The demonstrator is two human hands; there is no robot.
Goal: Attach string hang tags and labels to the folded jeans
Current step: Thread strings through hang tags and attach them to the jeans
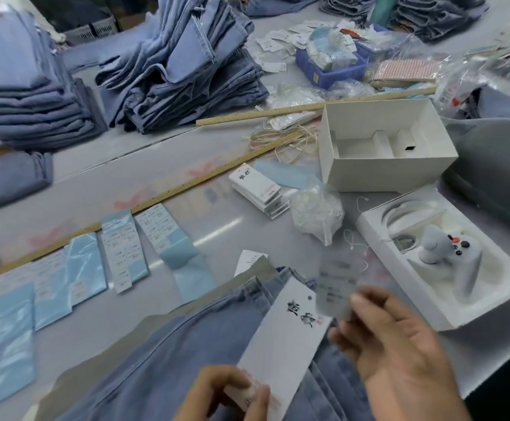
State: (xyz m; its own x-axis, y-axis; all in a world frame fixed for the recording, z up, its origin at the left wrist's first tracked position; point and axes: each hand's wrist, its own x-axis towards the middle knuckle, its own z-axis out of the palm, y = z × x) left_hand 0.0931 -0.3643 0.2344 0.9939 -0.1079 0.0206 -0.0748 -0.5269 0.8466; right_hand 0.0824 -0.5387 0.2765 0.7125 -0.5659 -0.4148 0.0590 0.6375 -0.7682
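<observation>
Left hand [232,396]: mine, low in view, thumb and fingers pinching the bottom end of a long white hang tag [284,338] that slants up and away over the folded jeans [168,360].

Right hand [399,350]: mine, palm turned toward me, fingers loosely bent; fingertips grasp a small translucent label [335,287], blurred, its lower edge overlapping the tag's top corner.

Folded jeans: lying beneath both hands, directly under the tag.

Beyond my right hand: white tray box [442,265], moulded insert, holding a small grey figure [436,247] with dark dots. Farther out, open white carton [384,144]; dividers inside, one small dark item, otherwise nothing I can make out. Farther still, blue plastic bin [329,68] holding bagged items, contents unclear.

Between hands and carton: stack of white hang tags [259,189]; clear bag of strings [317,211].

Beyond my left hand: label sheets [120,253] on pale blue backing, laid in a row along a wooden ruler [168,192].
</observation>
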